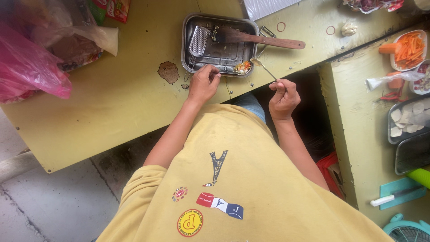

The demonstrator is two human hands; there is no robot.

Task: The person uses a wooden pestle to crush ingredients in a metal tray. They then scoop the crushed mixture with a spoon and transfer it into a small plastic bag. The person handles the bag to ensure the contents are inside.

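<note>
A rectangular metal tray [190, 20] lies on the yellow-green table [125, 103]. In it are a small metal grater [198, 41], a wooden spatula [262, 39] and a little heap of chopped orange and green filling [242, 67]. My left hand [203, 84] pinches the tray's near rim. My right hand [283, 96] holds a metal spoon [263, 66] by its handle end, with the bowl just above the tray's near right corner, beside the filling.
Pink and clear plastic bags [31, 58] crowd the table's left end. A second table on the right carries a plate of carrot strips [408, 48], a tray of white round slices [405, 118], a knife on a teal board [396, 195]. Rubber bands [281, 26] lie near the tray.
</note>
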